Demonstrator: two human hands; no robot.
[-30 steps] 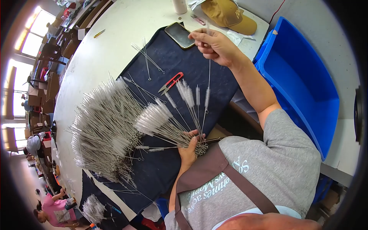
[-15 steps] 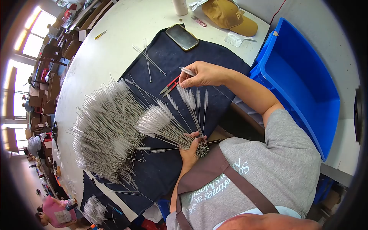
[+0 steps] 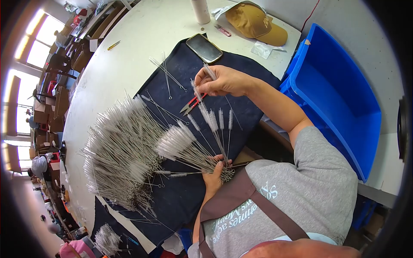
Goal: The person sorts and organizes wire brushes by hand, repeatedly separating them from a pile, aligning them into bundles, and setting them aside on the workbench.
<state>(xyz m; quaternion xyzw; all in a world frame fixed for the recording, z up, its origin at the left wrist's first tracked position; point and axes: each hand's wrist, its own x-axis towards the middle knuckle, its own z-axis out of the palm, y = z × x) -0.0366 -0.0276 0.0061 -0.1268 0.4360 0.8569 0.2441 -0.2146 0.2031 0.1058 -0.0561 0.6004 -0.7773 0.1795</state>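
Observation:
My left hand (image 3: 215, 172) is wrapped round the wire ends of a fanned bundle of small white-bristled brushes (image 3: 176, 139). Farther up, my right hand (image 3: 221, 81) has its fingers closed on a separate brush (image 3: 210, 72), whose thin wire trails below the hand. The bristled tip of another brush (image 3: 195, 90) reaches up to the right fingertips. Red-handled snips (image 3: 193, 104) are just below this hand, their blades apart; the hand partly hides the handles. A large pile of similar brushes (image 3: 122, 150) is left of the bundle on dark cloth (image 3: 172, 206).
Loose brushes (image 3: 167, 73) and a phone (image 3: 204, 47) are on the cloth. The white table (image 3: 99, 77) also holds a cap (image 3: 254, 23), a bottle (image 3: 201, 10) and pink snips (image 3: 223, 30). A blue bin (image 3: 340, 99) stands right. A person in pink (image 3: 77, 249) is at lower left.
My right hand has shifted slightly left and up, and a brush tip from the bundle now stands higher beside its fingers. The person in pink has moved lower in view.

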